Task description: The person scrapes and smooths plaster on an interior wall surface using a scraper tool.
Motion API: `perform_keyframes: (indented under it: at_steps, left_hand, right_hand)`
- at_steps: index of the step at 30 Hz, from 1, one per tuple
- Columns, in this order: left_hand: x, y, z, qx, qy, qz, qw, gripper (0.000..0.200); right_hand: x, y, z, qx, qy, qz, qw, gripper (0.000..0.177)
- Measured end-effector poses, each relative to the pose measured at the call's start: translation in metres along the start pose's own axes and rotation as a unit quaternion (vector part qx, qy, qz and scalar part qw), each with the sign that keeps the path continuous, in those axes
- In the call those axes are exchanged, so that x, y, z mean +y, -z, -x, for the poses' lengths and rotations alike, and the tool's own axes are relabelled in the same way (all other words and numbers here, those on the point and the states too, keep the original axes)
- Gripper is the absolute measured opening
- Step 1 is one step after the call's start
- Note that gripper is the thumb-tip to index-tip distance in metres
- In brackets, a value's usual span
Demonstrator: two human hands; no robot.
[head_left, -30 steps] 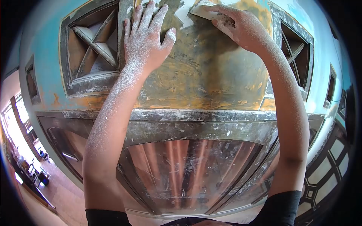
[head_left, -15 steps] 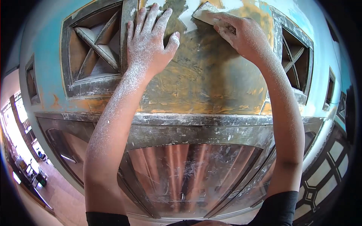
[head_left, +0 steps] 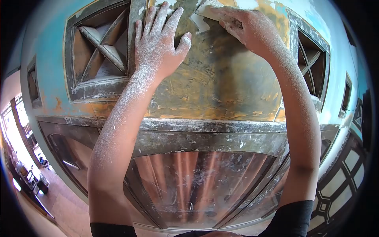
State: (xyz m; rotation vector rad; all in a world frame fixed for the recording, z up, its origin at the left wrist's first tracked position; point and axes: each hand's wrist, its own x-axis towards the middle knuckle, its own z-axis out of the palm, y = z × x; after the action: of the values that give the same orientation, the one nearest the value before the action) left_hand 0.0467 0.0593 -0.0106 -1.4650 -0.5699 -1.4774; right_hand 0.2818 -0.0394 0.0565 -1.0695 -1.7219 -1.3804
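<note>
My left hand (head_left: pixel 158 45), dusted with white powder, lies spread against the wall panel (head_left: pixel 205 87) beside the left vent frame, holding nothing. My right hand (head_left: pixel 246 29) pinches a flat, whitish scraper-like piece (head_left: pixel 211 12) against the upper panel. White patches (head_left: pixel 200 24) show just below and around the flat piece. Brown, yellow and grey smears cover the panel. White powder also coats both forearms.
Square vents with crossed bars flank the panel, one at left (head_left: pixel 100 51) and one at right (head_left: pixel 310 59). Below runs a worn wooden beam (head_left: pixel 205 138) above a glass pane (head_left: pixel 201 185) with reddish curtains. A doorway (head_left: pixel 23 122) stands far left.
My right hand has moved slightly left and up with the flat piece, over part of the white patch. My left hand sits a little further right and lower in view.
</note>
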Motion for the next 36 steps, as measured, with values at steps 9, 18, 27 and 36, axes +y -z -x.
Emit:
perform_keyframes:
  at_steps: [9,18,27,36]
  left_hand:
    - [0.002,0.0,0.0,0.001,0.005,0.004,1.0,0.064]
    - [0.002,0.001,0.001,-0.006,0.02,0.002,1.0,0.064]
    - [0.001,-0.001,0.0,-0.005,0.018,0.0,1.0,0.064]
    - [0.002,0.001,0.0,-0.018,0.026,-0.002,0.999,0.064]
  right_hand:
    - [0.014,-0.001,0.015,0.028,0.003,-0.048,0.998,0.038]
    - [0.02,0.006,0.017,-0.004,0.01,-0.049,0.999,0.038]
    - [0.037,0.016,0.001,-0.031,0.06,0.094,0.993,0.043]
    - [0.044,0.013,-0.004,-0.008,0.079,0.122,0.989,0.042]
